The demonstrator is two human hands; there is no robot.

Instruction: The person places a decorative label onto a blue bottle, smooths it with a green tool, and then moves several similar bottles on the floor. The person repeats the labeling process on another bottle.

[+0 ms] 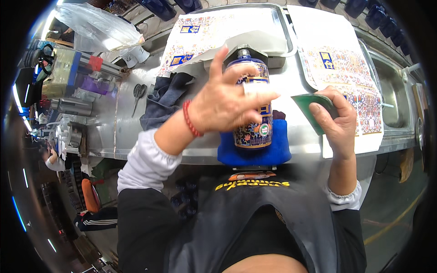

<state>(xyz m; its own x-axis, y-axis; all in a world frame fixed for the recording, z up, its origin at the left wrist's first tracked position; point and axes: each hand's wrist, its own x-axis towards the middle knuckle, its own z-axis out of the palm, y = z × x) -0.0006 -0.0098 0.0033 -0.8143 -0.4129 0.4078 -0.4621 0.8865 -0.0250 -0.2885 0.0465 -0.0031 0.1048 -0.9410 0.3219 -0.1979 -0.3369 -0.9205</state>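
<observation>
While lying lengthwise, bottle (253, 107) neck points away

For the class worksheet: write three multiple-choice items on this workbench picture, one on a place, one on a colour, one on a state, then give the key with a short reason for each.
1. Where do the scissors lie?
A. On the metal table, to the left of the dark cloth
B. On the blue pad
C. In the right hand

2. What colour is the pad under the bottle?
A. Red
B. Blue
C. White

3. What is the right hand doing?
A. Resting flat and empty
B. Gripping the scissors
C. Gripping a green flat scraper

Key:
1 A, they lie on the metal table beside the dark cloth.
2 B, blue shows around the base of the bottle.
3 C, its fingers close around the green scraper, while the left hand is on the bottle.
</observation>
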